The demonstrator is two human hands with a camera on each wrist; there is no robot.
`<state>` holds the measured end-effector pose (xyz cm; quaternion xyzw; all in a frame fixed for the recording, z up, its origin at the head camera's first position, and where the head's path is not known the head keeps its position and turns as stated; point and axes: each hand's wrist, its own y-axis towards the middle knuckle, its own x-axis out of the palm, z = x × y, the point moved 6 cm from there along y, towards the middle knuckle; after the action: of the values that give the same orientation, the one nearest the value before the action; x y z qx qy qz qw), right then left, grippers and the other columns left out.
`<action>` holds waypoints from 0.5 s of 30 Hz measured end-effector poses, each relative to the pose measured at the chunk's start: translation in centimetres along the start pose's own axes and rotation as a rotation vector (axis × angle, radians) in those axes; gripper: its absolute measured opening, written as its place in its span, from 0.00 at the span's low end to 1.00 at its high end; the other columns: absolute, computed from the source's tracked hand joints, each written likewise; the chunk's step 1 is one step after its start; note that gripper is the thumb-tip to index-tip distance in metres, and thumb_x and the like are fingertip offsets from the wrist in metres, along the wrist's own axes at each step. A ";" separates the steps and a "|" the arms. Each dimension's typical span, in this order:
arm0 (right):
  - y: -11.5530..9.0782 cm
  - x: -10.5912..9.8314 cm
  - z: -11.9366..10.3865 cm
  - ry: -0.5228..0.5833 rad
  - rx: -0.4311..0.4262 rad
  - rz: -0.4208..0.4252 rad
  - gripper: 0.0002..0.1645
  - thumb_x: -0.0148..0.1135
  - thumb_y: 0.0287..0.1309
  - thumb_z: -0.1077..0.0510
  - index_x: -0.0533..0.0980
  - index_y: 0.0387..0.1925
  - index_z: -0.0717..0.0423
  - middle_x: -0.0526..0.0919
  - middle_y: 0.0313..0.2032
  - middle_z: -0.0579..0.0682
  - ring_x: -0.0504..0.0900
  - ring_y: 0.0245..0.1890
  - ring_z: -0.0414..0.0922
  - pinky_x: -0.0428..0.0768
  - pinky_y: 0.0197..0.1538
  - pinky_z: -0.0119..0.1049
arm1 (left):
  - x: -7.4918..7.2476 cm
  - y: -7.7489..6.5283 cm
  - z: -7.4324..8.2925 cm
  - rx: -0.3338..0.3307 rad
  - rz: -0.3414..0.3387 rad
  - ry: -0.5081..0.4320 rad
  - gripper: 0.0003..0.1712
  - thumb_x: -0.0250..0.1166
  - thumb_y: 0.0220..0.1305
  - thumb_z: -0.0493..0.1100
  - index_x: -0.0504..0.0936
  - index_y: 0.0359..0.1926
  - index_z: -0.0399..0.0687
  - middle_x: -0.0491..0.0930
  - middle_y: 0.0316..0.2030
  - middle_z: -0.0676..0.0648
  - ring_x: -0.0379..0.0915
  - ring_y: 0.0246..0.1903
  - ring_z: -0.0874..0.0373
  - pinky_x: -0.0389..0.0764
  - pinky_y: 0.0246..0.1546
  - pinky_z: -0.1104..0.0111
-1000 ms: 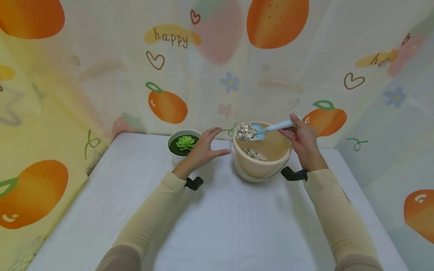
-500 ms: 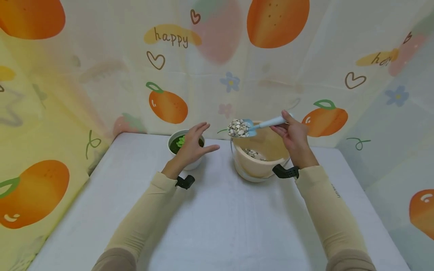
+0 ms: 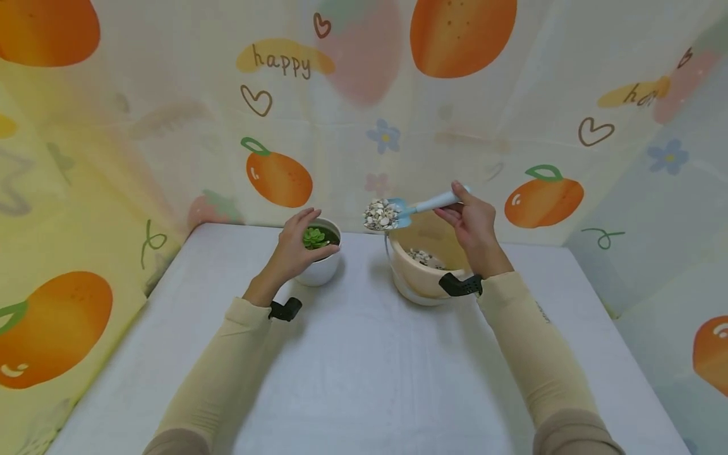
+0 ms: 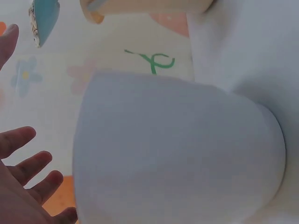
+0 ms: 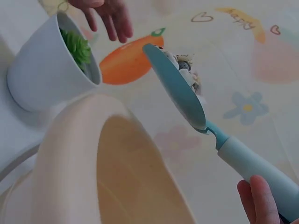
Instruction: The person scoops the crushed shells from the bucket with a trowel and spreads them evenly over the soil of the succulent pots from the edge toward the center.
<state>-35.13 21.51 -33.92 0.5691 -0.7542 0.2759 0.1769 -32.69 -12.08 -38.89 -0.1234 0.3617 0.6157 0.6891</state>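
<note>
My right hand (image 3: 476, 229) grips the pale handle of a small blue trowel (image 3: 433, 203). A heap of pale and dark pebbles (image 3: 381, 215) lies on its blade, which is raised past the left rim of a cream bucket (image 3: 419, 284). Beside the white flower pot (image 3: 320, 273), my left hand (image 3: 290, 253) is held with fingers and thumb spread. Whether it touches the pot I cannot tell. A green succulent (image 5: 76, 48) grows in the pot. In the left wrist view, the pot's wall (image 4: 177, 144) fills the middle, with the blade's underside (image 4: 45, 21) at the upper left.
More pebbles (image 3: 423, 258) lie inside the bucket, which has a thin handle down its left side (image 3: 389, 249). A white cloth covers the table (image 3: 364, 366). Behind it hangs a fruit-printed curtain (image 3: 352, 151). Each wrist wears a black camera band (image 3: 284, 309).
The loaded trowel has moved left from over the bucket toward the white pot. My left hand has shifted left from in front of the pot to its left side.
</note>
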 end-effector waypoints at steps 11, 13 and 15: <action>0.3 1.5 1.4 0.023 0.032 0.028 0.10 0.66 0.59 0.61 0.76 0.37 0.63 0.83 0.21 0.56 0.87 0.22 0.49 0.85 0.29 0.41 | -1.4 -0.9 -3.1 -0.078 -0.002 0.014 0.53 0.73 0.53 0.56 0.58 0.74 0.46 0.50 0.75 0.38 0.45 0.73 0.37 0.49 0.68 0.35; 0.3 1.7 1.8 0.020 0.036 0.032 0.08 0.66 0.59 0.61 0.77 0.36 0.62 0.83 0.20 0.56 0.87 0.21 0.49 0.85 0.28 0.41 | -1.6 -1.0 -3.5 -0.086 -0.003 0.017 0.54 0.73 0.53 0.58 0.57 0.74 0.46 0.49 0.75 0.38 0.45 0.73 0.37 0.50 0.67 0.34; 0.3 2.0 2.2 0.015 0.042 0.034 0.09 0.66 0.59 0.60 0.77 0.35 0.62 0.83 0.20 0.56 0.86 0.21 0.49 0.85 0.28 0.41 | -1.7 -1.1 -3.9 -0.092 -0.009 0.020 0.56 0.73 0.52 0.59 0.56 0.75 0.44 0.49 0.75 0.38 0.45 0.73 0.36 0.51 0.67 0.34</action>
<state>-35.88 18.72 -34.53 0.5578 -0.7564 0.2988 0.1657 -33.02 -16.00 -40.87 -0.1626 0.3391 0.6275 0.6818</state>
